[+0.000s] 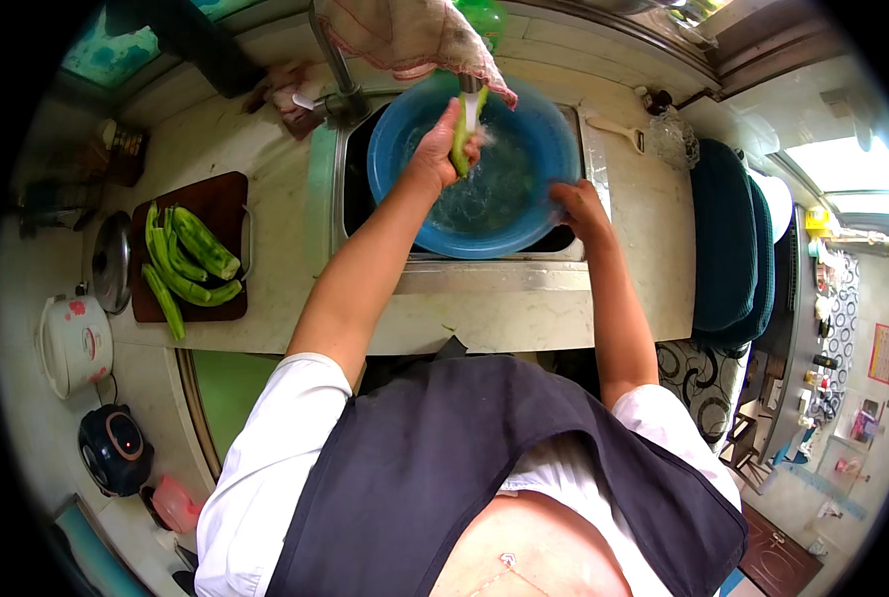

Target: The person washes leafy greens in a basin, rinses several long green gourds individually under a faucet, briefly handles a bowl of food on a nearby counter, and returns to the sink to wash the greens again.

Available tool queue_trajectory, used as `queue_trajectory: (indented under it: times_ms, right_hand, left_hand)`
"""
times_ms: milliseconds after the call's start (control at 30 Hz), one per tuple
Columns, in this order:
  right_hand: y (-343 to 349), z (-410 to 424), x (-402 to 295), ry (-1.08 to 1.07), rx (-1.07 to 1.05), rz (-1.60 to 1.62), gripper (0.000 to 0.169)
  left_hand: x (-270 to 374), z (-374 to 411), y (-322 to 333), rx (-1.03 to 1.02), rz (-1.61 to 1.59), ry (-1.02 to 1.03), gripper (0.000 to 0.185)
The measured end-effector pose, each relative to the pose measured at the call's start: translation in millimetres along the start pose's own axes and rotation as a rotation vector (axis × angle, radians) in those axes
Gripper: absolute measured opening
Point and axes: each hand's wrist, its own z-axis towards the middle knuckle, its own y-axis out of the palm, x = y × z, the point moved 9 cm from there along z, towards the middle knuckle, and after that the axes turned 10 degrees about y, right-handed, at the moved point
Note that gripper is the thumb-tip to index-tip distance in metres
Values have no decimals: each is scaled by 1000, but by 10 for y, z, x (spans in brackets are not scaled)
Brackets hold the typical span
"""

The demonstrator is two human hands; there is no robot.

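My left hand [444,145] holds a peeled green vegetable [460,142], perhaps a gourd or cucumber, in the stream from the faucet [469,83]. Under it a blue plastic basin [385,194] with water in it stands in the sink [347,201]. My right hand [579,205] is at the basin's right rim, its fingers bent and blurred; whether it grips the rim cannot be told. Several more peeled green vegetables [198,246] lie on a brown cutting board [228,195] at the left.
A cloth [422,37] hangs over the faucet. Right of the sink lie a peeler [616,133] and a clear glass dish [674,140]. At the left are a metal lid [112,261], a white rice cooker [79,343] and a dark cooker [116,450].
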Motion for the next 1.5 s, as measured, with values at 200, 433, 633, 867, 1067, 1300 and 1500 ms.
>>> queue_trajectory:
  times_ms: [200,433,633,867,1067,1300,1500]
  right_hand:
    - [-298,-624,-183,-198,196,75,18]
    - [153,-383,49,-138,105,273,14]
    - [-406,-959,-577,-423,472,41,14]
    - [1,-1456,-1215,-683,789,-667,48]
    - [125,-1780,-1415,-1023,917,-804,60]
    - [-721,-2067,-1208,-1141,1251,-642,40]
    - [-2278,-1216,713,-215,723,400,30]
  left_hand:
    - [87,-159,352,-67,72,63,36]
    - [-57,-141,228,-93,277,-21,32]
    - [-9,-243,264,40,88,23,33]
    - [-219,39,6,-85,205,-64,37]
    - [-178,44,140,-37,5,22,36]
    - [-162,138,84,-351,-132,-25,36]
    - [-14,29,57,23,25,127,31]
